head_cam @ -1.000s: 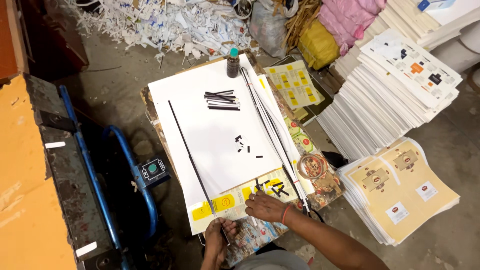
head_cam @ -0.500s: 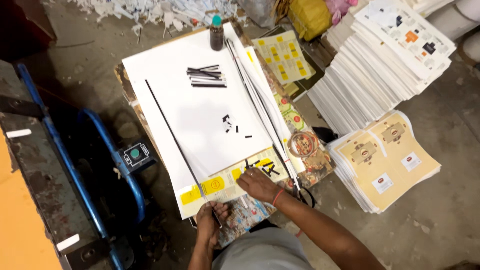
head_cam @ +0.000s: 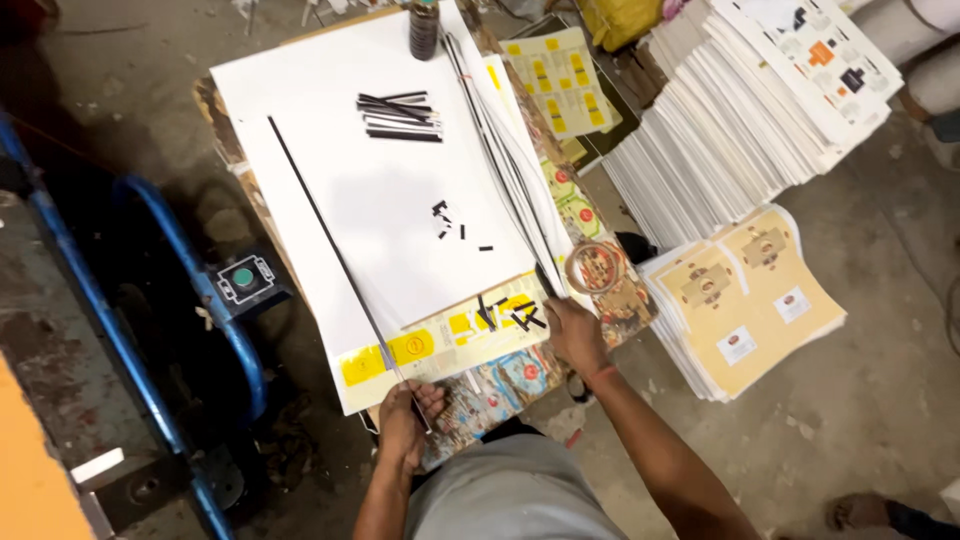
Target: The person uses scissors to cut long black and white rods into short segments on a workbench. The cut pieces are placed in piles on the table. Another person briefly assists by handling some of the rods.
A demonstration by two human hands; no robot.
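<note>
Since a moment ago, right hand has slid rightward, fingers spread beside the tape roll, while left hand pinches the long black strip on the bench.

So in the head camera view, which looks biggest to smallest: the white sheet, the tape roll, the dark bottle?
1. White sheet, by far the largest.
2. Tape roll and dark bottle: look alike in size; the bottle is cut off at the frame edge, so unranked.

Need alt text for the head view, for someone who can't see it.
Seen from above, a person's left hand grips the near end of a long thin black strip lying across a white sheet, while the right hand rests by short black pieces at the sheet's near edge.
</note>
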